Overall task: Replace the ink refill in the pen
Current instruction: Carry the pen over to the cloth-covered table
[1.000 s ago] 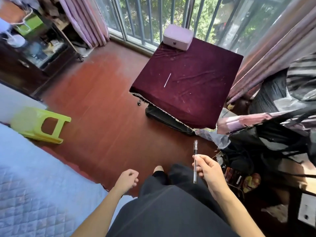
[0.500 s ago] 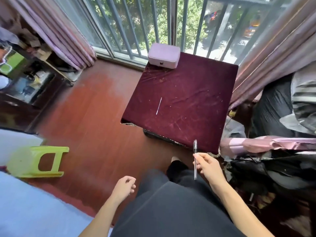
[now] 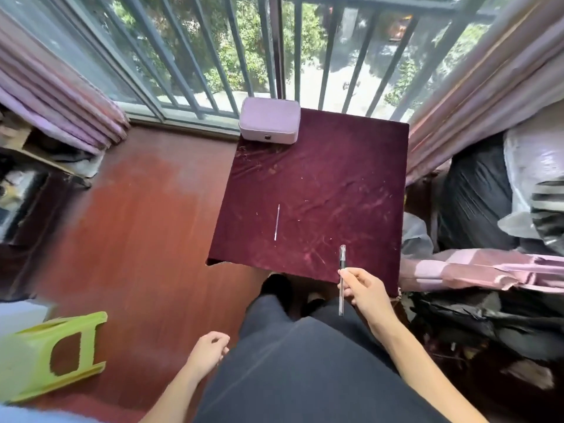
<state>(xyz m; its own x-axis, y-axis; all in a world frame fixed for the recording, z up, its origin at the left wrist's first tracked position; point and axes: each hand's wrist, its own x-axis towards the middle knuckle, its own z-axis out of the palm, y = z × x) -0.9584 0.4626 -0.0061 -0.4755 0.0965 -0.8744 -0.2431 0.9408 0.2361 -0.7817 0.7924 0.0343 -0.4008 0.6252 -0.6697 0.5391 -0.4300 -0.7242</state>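
My right hand (image 3: 364,293) grips a clear pen (image 3: 342,261) by its middle, held upright over the near edge of a table draped in dark red velvet (image 3: 335,184). A thin white ink refill (image 3: 277,222) lies alone on the cloth, left of and beyond the pen. My left hand (image 3: 209,351) hangs low beside my left thigh, fingers curled loosely, nothing in it.
A lilac case (image 3: 269,120) sits at the table's far left corner against the window bars. A lime green stool (image 3: 52,355) lies on the red floor at the left. Bags and striped cloth (image 3: 488,270) crowd the right side. Curtains hang on both sides.
The table has come closer and now lies right before my legs. My right hand has kept the pen upright; my left hand has stayed low.
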